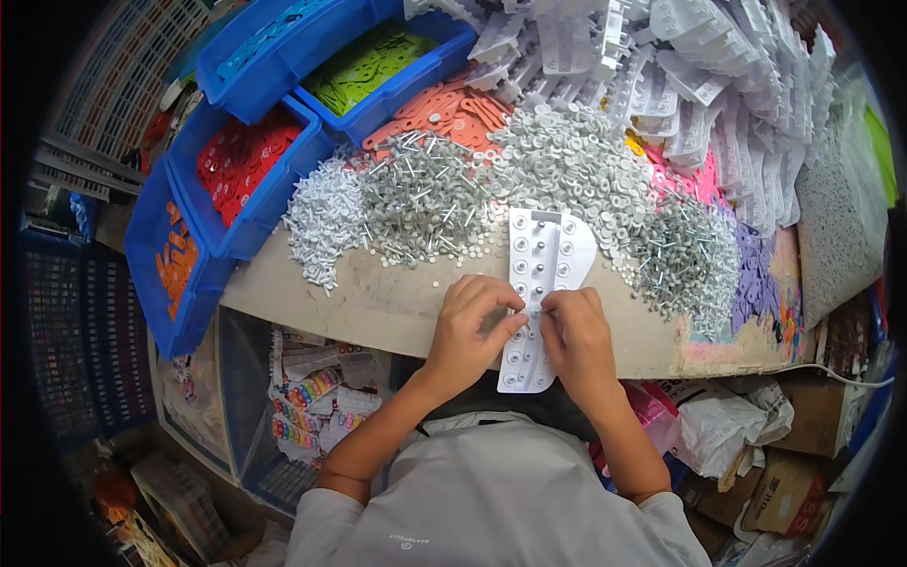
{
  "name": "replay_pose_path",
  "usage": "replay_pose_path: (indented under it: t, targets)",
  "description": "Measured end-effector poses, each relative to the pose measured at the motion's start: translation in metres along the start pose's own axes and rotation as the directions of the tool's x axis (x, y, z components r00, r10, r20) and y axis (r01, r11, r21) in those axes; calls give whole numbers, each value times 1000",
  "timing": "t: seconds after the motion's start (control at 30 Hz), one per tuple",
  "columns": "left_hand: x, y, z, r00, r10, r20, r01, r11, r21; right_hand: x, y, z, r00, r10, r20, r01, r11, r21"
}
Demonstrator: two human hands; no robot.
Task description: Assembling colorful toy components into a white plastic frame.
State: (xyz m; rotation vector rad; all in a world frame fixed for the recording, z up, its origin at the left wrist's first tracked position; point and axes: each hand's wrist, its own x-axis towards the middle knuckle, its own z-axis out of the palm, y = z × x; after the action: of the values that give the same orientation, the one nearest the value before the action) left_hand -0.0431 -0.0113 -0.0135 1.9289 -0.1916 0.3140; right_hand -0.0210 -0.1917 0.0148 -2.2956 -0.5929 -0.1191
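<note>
A long white plastic panel [576,248] lies in front of me, its lower end reaching past the table's front edge. Two rows of round sockets run along it, with metal pins standing in a channel between them. Over the panel's left edge, my left hand [475,326] has thumb and forefinger bent towards each other. My right hand [578,331] rests at the right edge with curled fingers, the tips over the middle of the panel. Whatever small parts the fingertips may hold is too small or hidden to make out.
Beyond the panel spread heaps of white pegs [326,213], metal pins [425,189], grey washers [576,151] and more pins [685,250]. Blue bins [255,248] with coloured plastic pieces stand left. White panels [746,142] are piled at the back right, beside a clear bag [841,203].
</note>
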Motion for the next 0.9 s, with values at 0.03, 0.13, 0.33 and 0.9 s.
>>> replay_pose_path:
  t: [0.03,0.13,0.33,0.9]
  targets:
    - [-1,-1,1,1000,0,0,0,1000,-1,1,0,0,1000,-5,6,5,1000,5]
    - [-4,-1,4,1000,8,-5,-8,1000,26,1,3,-3,997,-39,61,40,999,-8]
    - [-8,1,9,999,15,36,-19,994,107,-2,5,-14,994,-45,95,43,999,27]
    - [-1,10,-1,942,188,278,-264,926,269,-8,7,-10,999,-18,40,18,1000,-3]
